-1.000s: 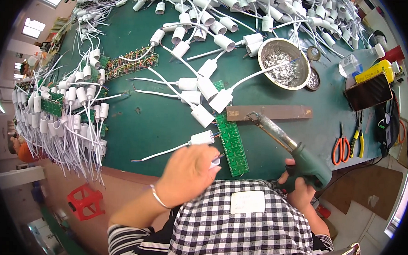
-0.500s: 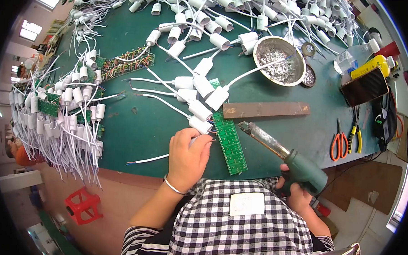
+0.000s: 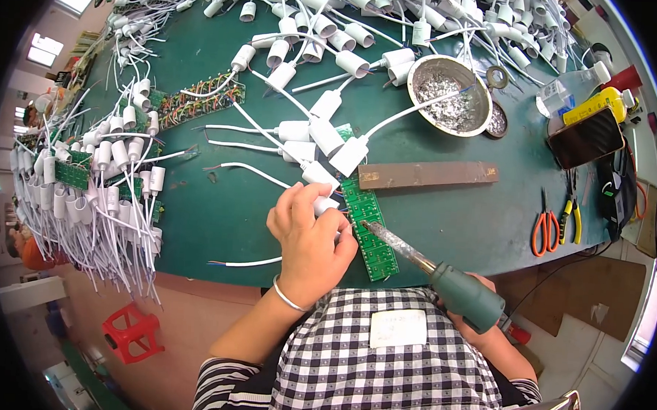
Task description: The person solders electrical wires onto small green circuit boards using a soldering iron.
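My left hand (image 3: 308,241) is closed round a white lamp socket, most of it hidden by the fingers. A white cable (image 3: 249,263) sticks out from under that hand to the left, and its fingertips are at the left edge of a green circuit board strip (image 3: 378,251). My right hand (image 3: 478,303) grips a soldering iron (image 3: 467,293) by its green body. The iron's tip meets the middle of the strip, beside my left fingertips. Several white lamp sockets (image 3: 326,135) with cables lie along the strip's upper left side. A brown bar (image 3: 429,176) lies across the strip's upper part.
A metal bowl (image 3: 486,113) of silvery scraps stands beyond the bar. Orange-handled scissors (image 3: 546,233), yellow-handled pliers (image 3: 573,219), a phone (image 3: 586,139) and a yellow bottle (image 3: 597,107) are at the right. Heaped sockets (image 3: 123,196) hang over the left table edge; more lie at the back.
The soldering iron has come down and left, its tip now at the circuit board. My left hand has shifted slightly right, closer to the board's edge.
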A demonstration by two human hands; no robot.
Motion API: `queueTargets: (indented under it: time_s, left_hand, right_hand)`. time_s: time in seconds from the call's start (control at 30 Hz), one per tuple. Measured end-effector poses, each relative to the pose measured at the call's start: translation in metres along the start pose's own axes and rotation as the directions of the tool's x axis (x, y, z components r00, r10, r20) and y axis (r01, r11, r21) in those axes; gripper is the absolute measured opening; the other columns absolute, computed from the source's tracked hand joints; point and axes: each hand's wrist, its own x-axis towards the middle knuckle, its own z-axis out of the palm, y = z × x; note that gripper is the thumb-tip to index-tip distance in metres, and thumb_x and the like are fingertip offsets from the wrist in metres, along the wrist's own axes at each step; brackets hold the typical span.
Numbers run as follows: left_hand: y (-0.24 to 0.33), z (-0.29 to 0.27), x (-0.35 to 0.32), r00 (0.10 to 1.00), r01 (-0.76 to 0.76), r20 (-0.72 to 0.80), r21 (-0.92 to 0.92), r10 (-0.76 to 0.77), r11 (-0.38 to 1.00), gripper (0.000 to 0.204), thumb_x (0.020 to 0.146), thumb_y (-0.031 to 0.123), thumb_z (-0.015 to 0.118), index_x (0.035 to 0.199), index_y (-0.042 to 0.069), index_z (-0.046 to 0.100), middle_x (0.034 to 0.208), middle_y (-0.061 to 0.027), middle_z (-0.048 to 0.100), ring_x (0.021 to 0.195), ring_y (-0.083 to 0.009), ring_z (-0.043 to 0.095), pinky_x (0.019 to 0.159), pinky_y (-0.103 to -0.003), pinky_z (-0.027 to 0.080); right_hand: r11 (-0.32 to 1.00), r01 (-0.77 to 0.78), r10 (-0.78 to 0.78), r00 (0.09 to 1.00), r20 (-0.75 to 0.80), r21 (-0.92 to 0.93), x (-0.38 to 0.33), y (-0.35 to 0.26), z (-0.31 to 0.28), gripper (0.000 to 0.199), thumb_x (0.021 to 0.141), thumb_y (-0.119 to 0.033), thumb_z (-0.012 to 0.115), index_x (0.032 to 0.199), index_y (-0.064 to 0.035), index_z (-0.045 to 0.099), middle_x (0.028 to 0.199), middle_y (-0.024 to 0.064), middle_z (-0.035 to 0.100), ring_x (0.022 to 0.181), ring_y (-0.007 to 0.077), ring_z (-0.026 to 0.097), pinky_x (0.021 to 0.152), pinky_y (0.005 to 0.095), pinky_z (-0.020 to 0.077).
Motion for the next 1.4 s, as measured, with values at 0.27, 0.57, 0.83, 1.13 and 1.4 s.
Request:
queueTargets:
  time_s: [0.27,0.57,0.83,1.13,1.4]
  left_hand:
    - [-0.001,0.004,0.001,1.000,0.008,-0.016,0.032,-0.007,0.999,0.011,0.068,0.008,0.068,0.071,0.011,0.058,0.125,-0.0092,0.045,0.123,-0.0387,0.034,0.100,-0.050,0.022]
    - [-0.003,0.007,0.001,0.999,-0.002,-0.033,0.021,0.002,1.000,0.012,0.067,0.008,0.068,0.070,0.011,0.057,0.125,-0.0086,0.045,0.122,-0.0381,0.034,0.100,-0.050,0.022]
    - [-0.002,0.006,0.001,0.999,-0.006,-0.038,0.013,0.006,1.000,0.011,0.066,0.008,0.067,0.068,0.011,0.056,0.124,-0.0088,0.046,0.122,-0.0376,0.034,0.100,-0.050,0.022]
    - [-0.003,0.008,0.000,0.998,-0.012,-0.063,0.015,0.012,1.000,0.010,0.067,0.008,0.067,0.069,0.009,0.057,0.124,-0.0098,0.046,0.121,-0.0383,0.035,0.100,-0.050,0.023]
    - [-0.003,0.009,0.000,0.997,-0.010,-0.075,-0.024,0.008,1.000,0.011,0.066,0.006,0.067,0.071,0.009,0.058,0.123,-0.0104,0.046,0.119,-0.0383,0.036,0.100,-0.049,0.025]
  right_hand:
    - [0.996,0.046,-0.047,0.999,-0.002,-0.081,0.004,-0.002,0.003,0.026,0.083,-0.021,0.063,0.099,-0.0001,0.061,0.080,0.0081,0.064,0.072,0.0213,0.064,0.073,0.0340,0.0478]
    - [0.974,0.128,-0.108,0.987,0.115,-0.186,0.004,0.002,0.004,0.038,0.077,-0.011,0.069,0.110,0.0005,0.056,0.097,0.0118,0.064,0.087,0.0267,0.063,0.080,0.0351,0.0484]
    - [0.495,-0.768,0.824,0.563,0.061,0.406,-0.004,-0.001,0.015,0.046,0.074,-0.025,0.076,0.110,-0.0005,0.062,0.092,0.0108,0.067,0.080,0.0227,0.064,0.078,0.0338,0.0507]
    - [0.980,-0.009,0.024,0.997,-0.072,0.198,-0.018,0.024,0.016,0.075,0.078,-0.044,0.074,0.125,0.0078,0.049,0.088,0.0124,0.068,0.084,0.0207,0.065,0.083,0.0348,0.0519]
    - [0.976,-0.078,0.064,0.995,0.072,0.206,-0.011,0.016,0.010,0.047,0.082,-0.029,0.069,0.113,0.0037,0.059,0.114,0.0191,0.061,0.108,0.0332,0.060,0.093,0.0390,0.0466]
